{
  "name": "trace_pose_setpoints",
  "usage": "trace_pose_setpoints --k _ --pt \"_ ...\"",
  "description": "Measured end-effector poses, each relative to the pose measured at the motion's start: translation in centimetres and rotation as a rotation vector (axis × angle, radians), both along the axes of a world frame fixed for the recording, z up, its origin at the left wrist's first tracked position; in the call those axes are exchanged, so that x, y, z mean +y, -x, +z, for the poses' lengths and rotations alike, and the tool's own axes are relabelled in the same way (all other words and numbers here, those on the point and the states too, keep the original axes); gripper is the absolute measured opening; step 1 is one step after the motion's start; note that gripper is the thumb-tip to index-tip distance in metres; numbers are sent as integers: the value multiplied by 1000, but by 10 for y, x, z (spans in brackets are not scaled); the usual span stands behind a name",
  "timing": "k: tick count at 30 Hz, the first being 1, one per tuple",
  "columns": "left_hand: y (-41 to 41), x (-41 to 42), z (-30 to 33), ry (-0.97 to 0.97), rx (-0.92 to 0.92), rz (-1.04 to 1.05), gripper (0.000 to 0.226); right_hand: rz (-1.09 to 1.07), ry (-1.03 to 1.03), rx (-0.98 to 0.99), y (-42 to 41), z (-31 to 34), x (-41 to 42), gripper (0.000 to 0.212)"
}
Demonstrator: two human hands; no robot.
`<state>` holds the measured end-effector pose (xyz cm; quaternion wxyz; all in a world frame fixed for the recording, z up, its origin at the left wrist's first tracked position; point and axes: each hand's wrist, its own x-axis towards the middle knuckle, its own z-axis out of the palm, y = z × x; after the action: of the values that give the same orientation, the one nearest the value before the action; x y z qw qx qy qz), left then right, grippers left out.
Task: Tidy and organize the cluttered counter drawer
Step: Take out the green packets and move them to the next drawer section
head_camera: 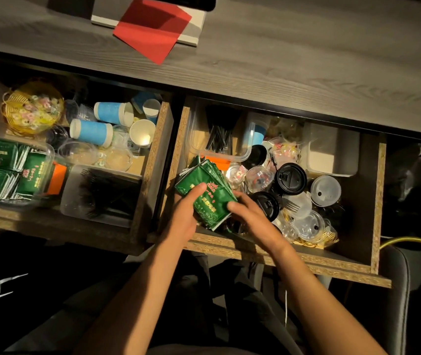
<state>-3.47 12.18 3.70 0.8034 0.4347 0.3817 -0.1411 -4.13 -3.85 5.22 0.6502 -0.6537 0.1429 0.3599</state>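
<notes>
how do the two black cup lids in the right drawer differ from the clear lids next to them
The black lids are opaque with a raised sip tab; the clear lids are see-through with a small round hole. The black lids lie nearer the hands, the clear lids farther right. All are round and loose in the right drawer.

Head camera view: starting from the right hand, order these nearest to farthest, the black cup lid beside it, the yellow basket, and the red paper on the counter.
From the right hand:
1. Black cup lid, just right of the fingers, right drawer.
2. Red paper, up on the countertop.
3. Yellow basket, left drawer's far back corner.
</notes>
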Motion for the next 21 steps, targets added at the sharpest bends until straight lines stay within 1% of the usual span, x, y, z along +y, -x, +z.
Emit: trace_pose_setpoints --k 2,4,6,7,8,10,11,13,15,17,18,21 --pt "-3 6 2 -11 -24 -115 48 -21 28 -10 -12 1 -8 78" --pt "-4 4 6 1 -36 -217 53 -10 -13 -36 -23 5 -2 69" --pt "-7 -1 9 -4 -21 -203 58 -1 -52 -42 -28 4 11 61" --pt "-8 -3 10 13 -1 -172 59 -36 -76 -21 -29 4 18 58" --pt "-9 -5 13 48 18 -142 55 -76 -100 -6 -28 2 24 54" --pt "-8 -8 19 133 64 -122 36 -179 -126 38 -24 -8 33 49" --pt "-6 -8 20 166 75 -132 30 -240 -138 61 -23 -11 38 50" --pt "-2 -3 19 172 82 -205 24 -308 -143 128 -20 -14 44 58" --pt "-2 3 19 86 85 -319 26 -247 -74 148 -17 -21 44 64" --pt "-1 10 13 -69 108 -410 36 -144 -36 145 -13 -23 44 64" --pt "0 13 10 -97 122 -410 41 -115 -42 165 -12 -25 44 66" --pt "1 18 3 -65 153 -388 50 -41 -39 182 -13 -24 46 71"
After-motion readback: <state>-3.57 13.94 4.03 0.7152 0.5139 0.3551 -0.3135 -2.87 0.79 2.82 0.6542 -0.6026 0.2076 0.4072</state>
